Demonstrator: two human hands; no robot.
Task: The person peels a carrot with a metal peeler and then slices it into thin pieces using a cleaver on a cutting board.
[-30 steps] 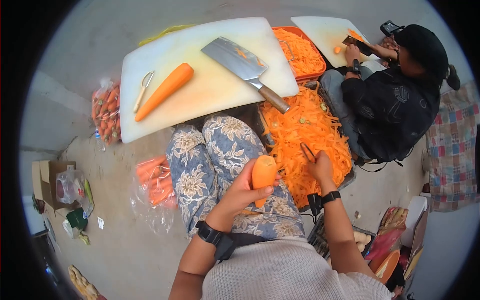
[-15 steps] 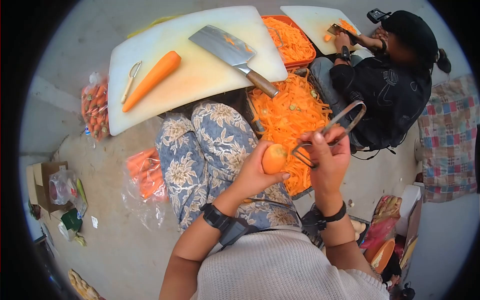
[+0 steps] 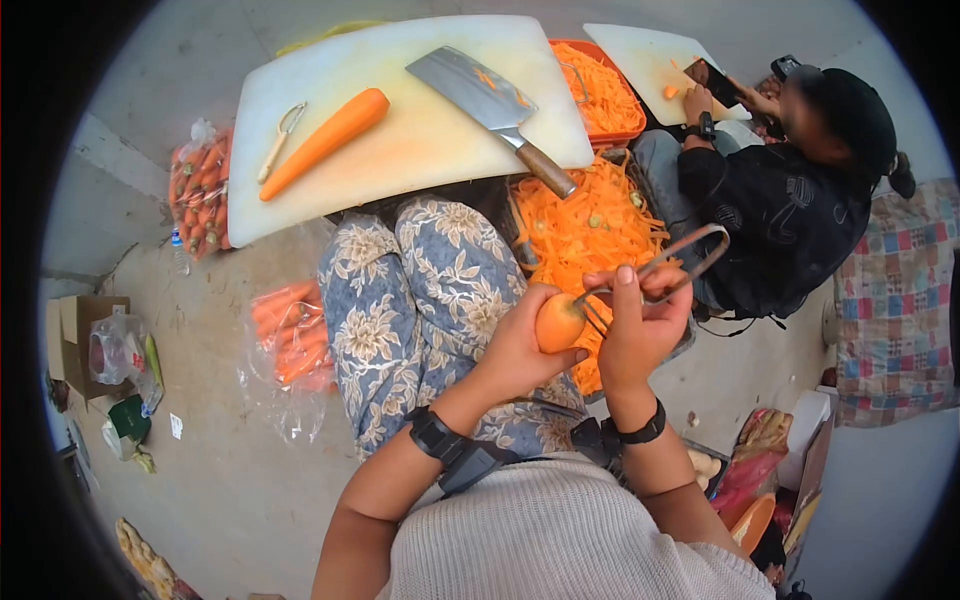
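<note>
My left hand [image 3: 515,340] is wrapped round a carrot [image 3: 560,326], its thick stem end facing right. In my right hand [image 3: 640,335] is a metal peeler [image 3: 704,248] with a bent-strip handle. The peeler's blade end meets the carrot's stem end, and fingers partly cover it. Both hands are above my lap, beside a heap of orange carrot peelings [image 3: 585,225]. On the white cutting board [image 3: 300,85] ahead lie a cleaver [image 3: 470,88], a peeled carrot [image 3: 326,143] and a second peeler [image 3: 283,142] with a pale handle.
A co-worker [image 3: 790,210] sits at the right by another cutting board [image 3: 635,50], holding a dark-bladed knife. A red tray [image 3: 625,134] of cut carrot stands between the boards. Bagged carrots [image 3: 200,190] and another carrot bag [image 3: 292,330] are at the left. A cardboard box [image 3: 78,340] stands farther left.
My right hand has brought the peeler left against the carrot's end; before, they were apart. The view has shifted slightly, and the co-worker's knife is held at a different angle.
</note>
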